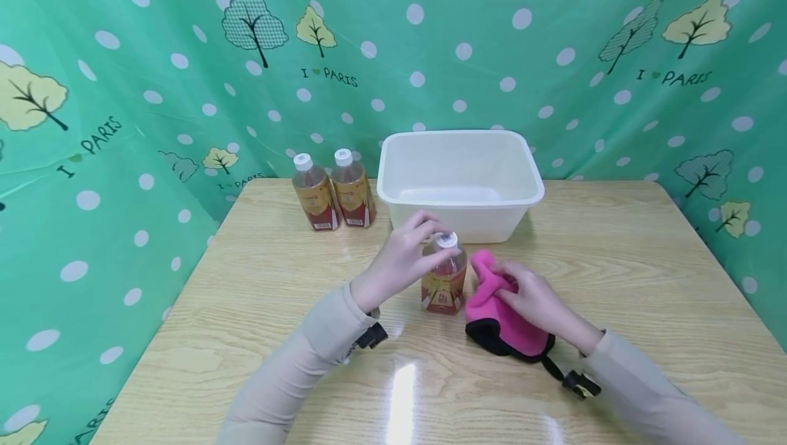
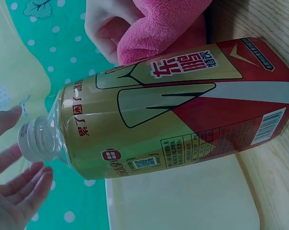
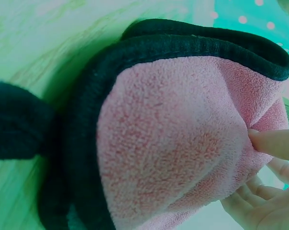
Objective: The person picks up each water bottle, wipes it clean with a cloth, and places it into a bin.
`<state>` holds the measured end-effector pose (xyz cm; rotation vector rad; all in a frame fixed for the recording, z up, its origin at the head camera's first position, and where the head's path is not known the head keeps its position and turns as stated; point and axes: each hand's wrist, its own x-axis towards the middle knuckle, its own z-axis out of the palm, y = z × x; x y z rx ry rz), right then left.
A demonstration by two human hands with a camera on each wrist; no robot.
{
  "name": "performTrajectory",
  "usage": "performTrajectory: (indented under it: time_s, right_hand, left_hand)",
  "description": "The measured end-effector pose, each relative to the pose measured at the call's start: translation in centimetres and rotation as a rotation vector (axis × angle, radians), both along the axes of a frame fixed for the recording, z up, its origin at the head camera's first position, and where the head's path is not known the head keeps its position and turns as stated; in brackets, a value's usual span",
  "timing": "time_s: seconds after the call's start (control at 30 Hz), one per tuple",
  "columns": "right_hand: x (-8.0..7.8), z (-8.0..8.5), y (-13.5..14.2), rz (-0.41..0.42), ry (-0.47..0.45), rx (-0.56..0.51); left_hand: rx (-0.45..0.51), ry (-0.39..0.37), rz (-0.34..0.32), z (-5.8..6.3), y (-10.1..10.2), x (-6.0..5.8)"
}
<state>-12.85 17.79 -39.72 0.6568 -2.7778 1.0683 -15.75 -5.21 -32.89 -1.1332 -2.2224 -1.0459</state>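
A drink bottle with a white cap and a gold and red label stands upright on the table. My left hand is around its cap; in the left wrist view the fingers look loosely spread, with the thumb apart from the cap. Just right of the bottle, my right hand pinches a pink terry cloth with black edging and a black strap. The right wrist view shows the thumb pressed into the bunched cloth.
Behind the bottle stands a white plastic bin. Two similar bottles, one beside another, are upright to its left on the wooden table. A green dotted curtain hangs behind.
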Motion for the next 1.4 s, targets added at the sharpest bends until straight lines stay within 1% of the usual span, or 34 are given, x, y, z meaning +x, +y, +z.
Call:
performTrajectory:
  time_s: [0.1, 0.2, 0.33, 0.53, 0.63, 1.0, 1.23, 1.4]
  right_hand:
    - [0.1, 0.2, 0.1, -0.003, -0.002, -0.010]
    - [0.1, 0.2, 0.2, -0.003, -0.003, -0.015]
    - [0.2, 0.3, 0.2, -0.007, -0.003, -0.020]
    - [0.2, 0.4, 0.3, -0.014, 0.005, -0.026]
    - [0.2, 0.4, 0.2, -0.012, 0.009, -0.028]
    - [0.2, 0.5, 0.0, 0.008, 0.028, -0.053]
    - [0.1, 0.8, -0.4, 0.009, 0.072, -0.076]
    - [-0.3, 1.0, -0.7, 0.014, 0.071, -0.096]
  left_hand:
    - [-0.016, 0.010, 0.038, 0.1, 0.2, 0.1]
    - [-0.022, 0.015, 0.049, 0.2, 0.2, 0.2]
    - [-0.026, 0.001, 0.036, 0.3, 0.1, 0.2]
    - [-0.030, -0.072, 0.019, 0.5, -0.4, 0.1]
    - [-0.041, -0.088, 0.011, 0.5, -0.6, 0.1]
    - [-0.079, -0.084, -0.036, 0.6, -1.3, 0.1]
    - [-0.101, -0.078, -0.057, 0.4, -1.5, -0.2]
    - [-0.104, -0.061, -0.075, 0.3, -1.4, -0.5]
